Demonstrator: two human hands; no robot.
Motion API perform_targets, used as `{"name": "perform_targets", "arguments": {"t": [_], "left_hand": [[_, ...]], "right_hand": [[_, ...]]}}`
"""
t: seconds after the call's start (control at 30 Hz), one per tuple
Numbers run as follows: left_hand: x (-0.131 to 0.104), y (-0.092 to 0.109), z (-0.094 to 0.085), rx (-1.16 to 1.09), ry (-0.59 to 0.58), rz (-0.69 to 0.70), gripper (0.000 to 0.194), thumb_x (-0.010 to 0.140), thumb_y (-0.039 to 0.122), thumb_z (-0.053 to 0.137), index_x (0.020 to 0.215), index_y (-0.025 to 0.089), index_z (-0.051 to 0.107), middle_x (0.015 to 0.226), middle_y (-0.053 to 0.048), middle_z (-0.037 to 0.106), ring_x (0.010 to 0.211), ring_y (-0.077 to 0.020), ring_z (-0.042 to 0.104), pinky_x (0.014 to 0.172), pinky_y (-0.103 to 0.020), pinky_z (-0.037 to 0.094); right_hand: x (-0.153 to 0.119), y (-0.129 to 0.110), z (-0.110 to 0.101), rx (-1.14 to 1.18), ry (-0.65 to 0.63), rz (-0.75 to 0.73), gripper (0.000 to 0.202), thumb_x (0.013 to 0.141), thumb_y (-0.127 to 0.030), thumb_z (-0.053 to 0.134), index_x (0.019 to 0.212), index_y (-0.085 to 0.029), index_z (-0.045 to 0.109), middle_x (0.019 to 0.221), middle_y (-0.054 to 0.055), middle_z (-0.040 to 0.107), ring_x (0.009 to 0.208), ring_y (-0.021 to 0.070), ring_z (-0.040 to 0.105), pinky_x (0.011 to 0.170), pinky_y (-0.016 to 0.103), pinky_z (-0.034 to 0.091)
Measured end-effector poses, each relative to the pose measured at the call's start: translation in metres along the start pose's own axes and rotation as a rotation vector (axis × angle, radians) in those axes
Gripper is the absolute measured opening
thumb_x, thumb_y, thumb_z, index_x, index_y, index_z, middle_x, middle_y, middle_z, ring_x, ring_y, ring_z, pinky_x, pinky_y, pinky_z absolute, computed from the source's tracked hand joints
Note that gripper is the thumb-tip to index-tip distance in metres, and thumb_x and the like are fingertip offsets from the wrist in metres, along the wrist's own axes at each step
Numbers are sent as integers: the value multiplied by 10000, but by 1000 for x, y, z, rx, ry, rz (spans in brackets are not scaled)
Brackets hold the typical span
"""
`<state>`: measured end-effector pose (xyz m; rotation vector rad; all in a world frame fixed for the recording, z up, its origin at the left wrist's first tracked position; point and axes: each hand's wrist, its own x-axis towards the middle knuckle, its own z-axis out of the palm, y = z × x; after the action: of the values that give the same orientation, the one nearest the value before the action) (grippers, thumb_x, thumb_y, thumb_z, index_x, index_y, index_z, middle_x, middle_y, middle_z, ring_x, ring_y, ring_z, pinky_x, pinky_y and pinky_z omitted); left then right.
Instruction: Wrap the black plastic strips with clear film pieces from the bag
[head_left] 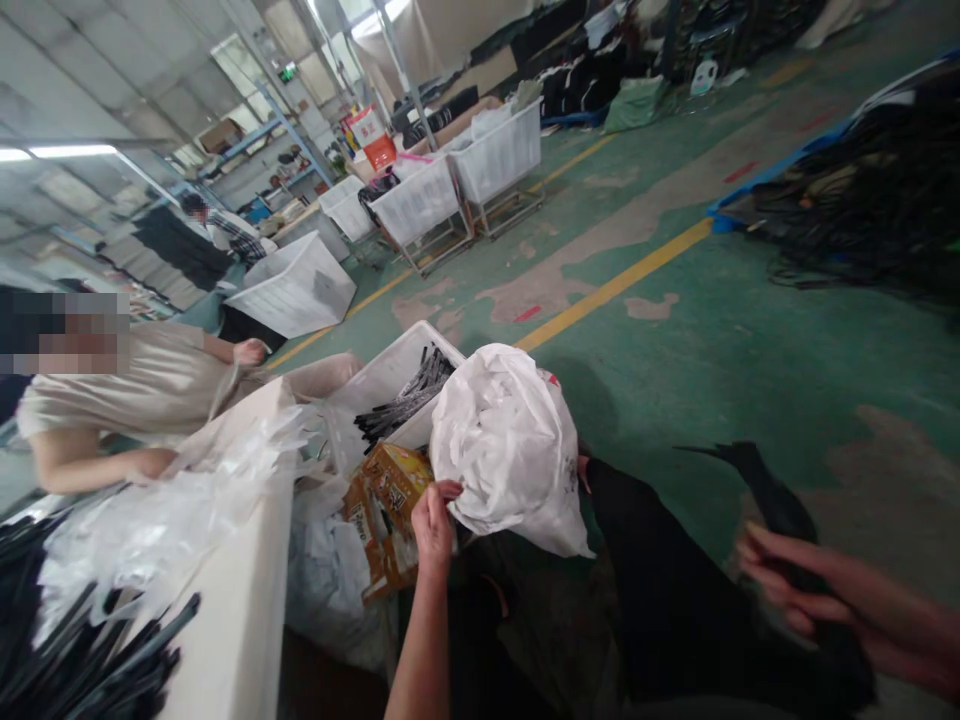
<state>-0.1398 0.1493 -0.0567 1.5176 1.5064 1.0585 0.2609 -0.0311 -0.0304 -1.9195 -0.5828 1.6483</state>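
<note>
White bag [510, 440], big and full, is pinched at its near edge by the left hand [433, 522], keeping it up; right hand [780, 585] grips black cloth [765, 500].

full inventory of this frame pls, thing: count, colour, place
plastic bag: 1, white, centre, pinched at its lower edge by the left hand
cardboard box: 1, yellow-brown, left of the bag
bin of black strips: 1, white, behind the box
black cloth: 1, lower right, in the right hand
table: 1, white, lower left, clear plastic wrap and black strips on it
co-worker: 1, beige top, far left at the table
wheeled bins: about four, white, across the aisle
floor line: 1, yellow, on green floor
dark pile: 1, black, upper right
left hand: 1, on the bag
right hand: 1, blurred, gripping the cloth
</note>
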Motion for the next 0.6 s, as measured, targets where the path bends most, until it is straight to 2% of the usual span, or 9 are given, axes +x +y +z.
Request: {"name": "perform_targets", "arguments": {"t": [0.07,0.13,0.23,0.33,0.4,0.5,0.53,0.6], "left_hand": [[-33,29,-2,-175,-41,104,566,958,522,263,717,189,652,909,-107,689,920,-242,631,853,-357,472],[-69,55,-1,-246,-103,157,601,963,527,231,715,190,662,935,-110,678,924,-244,624,831,-369,483],[-116,85,3,-245,-190,228,662,942,591,193,745,198,688,958,-119,674,919,-259,623,789,-387,499],[-150,100,4,-177,-291,314,675,926,627,183,810,213,704,986,-122,677,928,-269,625,805,-408,495],[-166,103,2,-125,-363,375,660,921,633,197,842,218,703,993,-123,675,928,-271,625,809,-414,488],[-180,105,-1,-73,-440,419,627,929,612,212,866,218,696,1009,-125,668,938,-273,622,810,-414,481],[-183,107,-2,-70,-460,427,622,932,605,211,873,218,694,1015,-125,666,940,-272,622,812,-414,481],[-184,117,-4,-87,-506,453,604,933,599,223,886,219,691,1021,-125,665,940,-270,627,814,-412,488]], "right_hand": [[-12,-18,22,249,-187,-3,406,735,-670,543,653,-289,656,618,35,457,423,130,409,481,303,452],[-20,-29,47,387,-327,-17,345,776,-578,605,802,-250,711,759,61,581,416,84,316,467,258,433],[-27,-37,87,425,-572,-26,362,814,-500,638,937,-167,707,992,113,672,424,36,220,467,198,416],[-35,-38,121,389,-733,-25,428,799,-531,669,962,-136,696,1038,113,676,429,25,234,468,187,433],[-42,-38,137,375,-780,-32,454,757,-568,703,915,-143,686,814,36,670,421,36,257,466,195,441],[-56,-40,151,312,-726,-140,429,704,-573,733,701,-162,608,438,-79,421,402,71,312,446,196,406],[-61,-42,153,266,-690,-194,427,697,-561,729,633,-173,562,398,-90,361,396,79,325,430,195,380],[-69,-49,156,168,-625,-317,397,688,-499,716,567,-178,517,399,-79,375,397,76,332,404,190,316]]}}
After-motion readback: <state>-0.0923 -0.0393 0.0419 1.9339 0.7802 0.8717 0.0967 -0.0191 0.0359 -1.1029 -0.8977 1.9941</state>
